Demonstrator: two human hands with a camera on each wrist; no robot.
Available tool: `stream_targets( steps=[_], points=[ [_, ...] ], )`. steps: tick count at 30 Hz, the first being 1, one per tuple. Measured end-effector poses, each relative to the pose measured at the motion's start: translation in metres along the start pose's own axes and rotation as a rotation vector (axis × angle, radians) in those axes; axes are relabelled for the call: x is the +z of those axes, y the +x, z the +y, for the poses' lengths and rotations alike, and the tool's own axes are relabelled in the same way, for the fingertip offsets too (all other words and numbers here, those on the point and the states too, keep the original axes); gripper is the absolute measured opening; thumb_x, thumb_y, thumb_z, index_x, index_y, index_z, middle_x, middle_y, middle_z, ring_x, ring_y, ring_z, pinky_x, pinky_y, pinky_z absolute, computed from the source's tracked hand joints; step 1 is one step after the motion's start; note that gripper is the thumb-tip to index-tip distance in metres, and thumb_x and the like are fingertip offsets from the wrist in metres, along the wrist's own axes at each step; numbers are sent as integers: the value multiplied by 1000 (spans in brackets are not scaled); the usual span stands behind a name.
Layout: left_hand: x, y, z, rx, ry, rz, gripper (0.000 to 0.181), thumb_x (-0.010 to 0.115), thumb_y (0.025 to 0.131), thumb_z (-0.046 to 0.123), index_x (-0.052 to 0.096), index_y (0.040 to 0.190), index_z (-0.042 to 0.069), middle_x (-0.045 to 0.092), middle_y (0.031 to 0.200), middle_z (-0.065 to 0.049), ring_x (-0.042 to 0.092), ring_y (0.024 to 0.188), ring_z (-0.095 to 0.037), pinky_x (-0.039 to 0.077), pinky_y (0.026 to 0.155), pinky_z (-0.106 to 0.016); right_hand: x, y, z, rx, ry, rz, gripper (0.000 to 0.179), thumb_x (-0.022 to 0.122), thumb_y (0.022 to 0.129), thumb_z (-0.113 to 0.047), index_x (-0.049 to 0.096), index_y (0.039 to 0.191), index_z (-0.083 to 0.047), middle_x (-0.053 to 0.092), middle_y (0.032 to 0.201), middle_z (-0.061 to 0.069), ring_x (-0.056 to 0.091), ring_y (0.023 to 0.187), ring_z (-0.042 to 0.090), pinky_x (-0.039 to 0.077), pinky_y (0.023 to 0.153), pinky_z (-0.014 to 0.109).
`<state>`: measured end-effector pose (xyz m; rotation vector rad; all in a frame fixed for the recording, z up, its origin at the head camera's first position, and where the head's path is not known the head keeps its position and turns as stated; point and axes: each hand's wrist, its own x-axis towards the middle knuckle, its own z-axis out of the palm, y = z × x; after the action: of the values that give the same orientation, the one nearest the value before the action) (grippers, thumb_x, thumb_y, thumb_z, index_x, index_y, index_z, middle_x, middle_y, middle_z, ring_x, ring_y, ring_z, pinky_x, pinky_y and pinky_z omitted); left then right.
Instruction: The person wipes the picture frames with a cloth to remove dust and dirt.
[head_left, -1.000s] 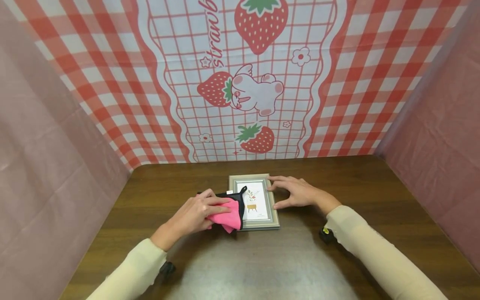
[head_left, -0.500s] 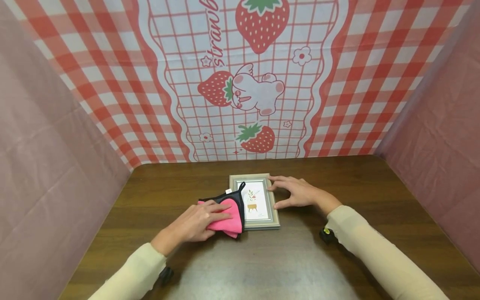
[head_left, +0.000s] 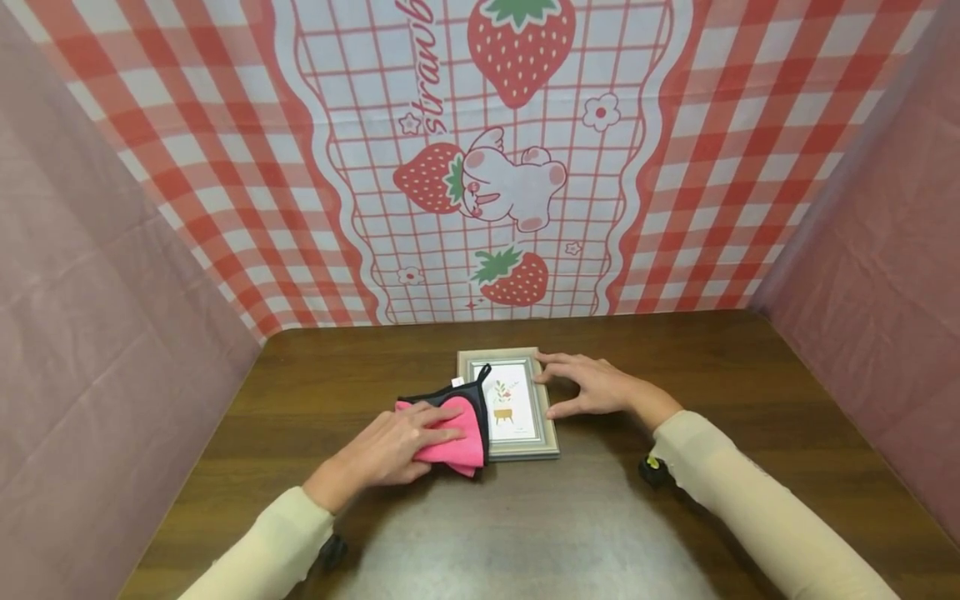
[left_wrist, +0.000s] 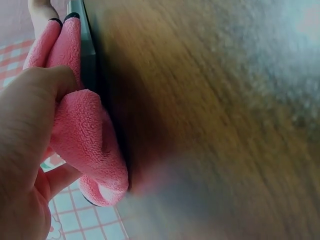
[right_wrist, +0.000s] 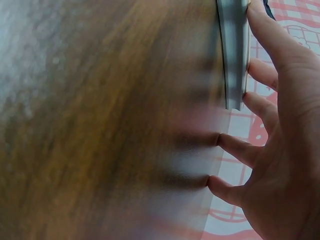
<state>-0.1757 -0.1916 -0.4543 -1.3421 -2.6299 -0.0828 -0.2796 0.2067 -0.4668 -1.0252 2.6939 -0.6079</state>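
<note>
The pale picture frame (head_left: 519, 408) lies flat on the brown table (head_left: 525, 533), with a little plant drawn inside. The crumpled cloth (head_left: 467, 442), pink and black with a black loop, covers part of its left side

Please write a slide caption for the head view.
Left hand holds a pink-and-black cloth partly over a framed picture, whose right edge the right hand touches.

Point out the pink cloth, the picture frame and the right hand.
Pink cloth (head_left: 463, 452): head view, on its pink face.
Picture frame (head_left: 521, 449): head view, on its near border.
Right hand (head_left: 596, 387): head view, on the back of the hand.
</note>
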Motion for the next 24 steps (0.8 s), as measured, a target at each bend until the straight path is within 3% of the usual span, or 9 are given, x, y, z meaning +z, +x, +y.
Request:
stream_targets(
  steps=[8,16,24],
  points=[
    [-1,8,-7,-59,-52,-62,65,92,90,19,74,151,28,67,164,-5,70,139,-29,67,82,-39,-1,-1,-1,11,6,-19,66,84,97,-58,69,153,-26,38,185,11,45,164,50,37,117,90],
    [-1,23,-18,-96,-68,-76,61,90,93,21,74,151,24,69,161,-8,69,143,-32,68,94,-47,-3,-2,-1,22,30,-24,65,84,97,-58,69,152,-27,37,186,11,43,165,51,34,118,92],
    [1,38,-33,-161,-85,-95,55,88,95,21,76,149,24,68,162,-7,69,145,-33,67,100,-51,-2,-1,0,9,31,-25,63,84,98,-57,70,151,-26,37,186,12,44,164,51,37,119,89]
  ],
)
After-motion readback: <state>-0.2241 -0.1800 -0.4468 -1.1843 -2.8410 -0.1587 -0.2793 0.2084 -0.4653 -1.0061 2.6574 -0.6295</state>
